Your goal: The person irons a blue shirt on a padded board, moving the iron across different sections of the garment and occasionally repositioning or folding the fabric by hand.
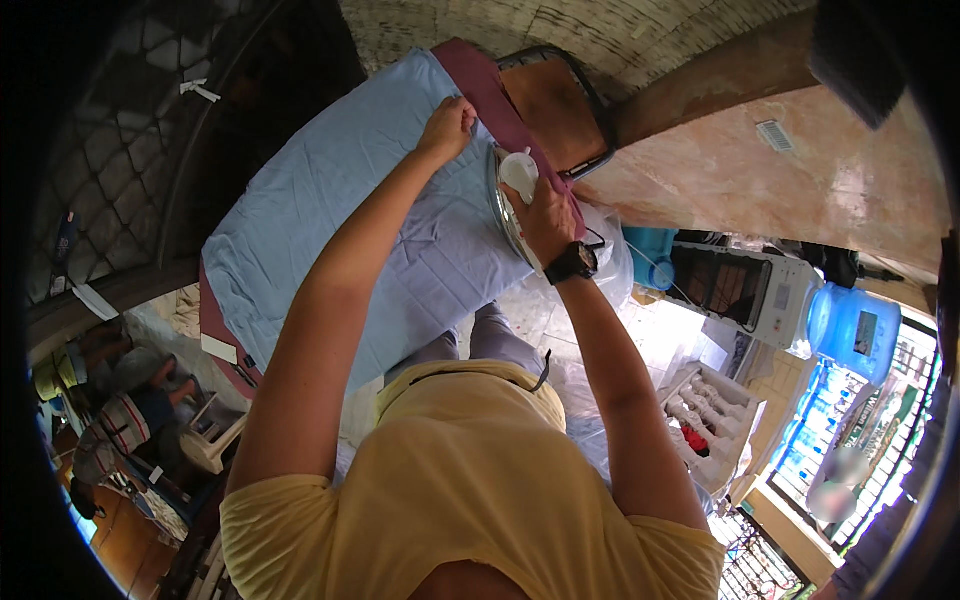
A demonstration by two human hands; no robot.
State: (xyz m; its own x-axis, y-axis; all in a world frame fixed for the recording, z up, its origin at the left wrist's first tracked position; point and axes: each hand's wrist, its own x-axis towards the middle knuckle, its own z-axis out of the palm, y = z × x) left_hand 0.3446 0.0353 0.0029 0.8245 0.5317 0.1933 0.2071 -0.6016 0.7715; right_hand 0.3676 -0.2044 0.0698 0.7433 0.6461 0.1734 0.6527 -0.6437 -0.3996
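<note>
A light blue cloth [330, 190] lies spread over a maroon cover [490, 95] on a table in front of me, with soft creases near my body. My left hand [450, 128] is at the cloth's far edge, fingers curled closed and seeming to pinch the fabric; the fingertips are hidden. On the right side of the cloth is a clothes iron [517, 178] with a white top and a shiny silver rim. My right hand [545, 220], with a black watch on the wrist, is closed around it. The iron's underside is hidden.
A chair with a brown seat [555, 110] stands beyond the table's far right edge. To the right are a clear plastic bag [612, 265], a water dispenser with a blue bottle [850, 330] and a white divided box [710, 420]. A dark quilted panel [120, 150] is at left.
</note>
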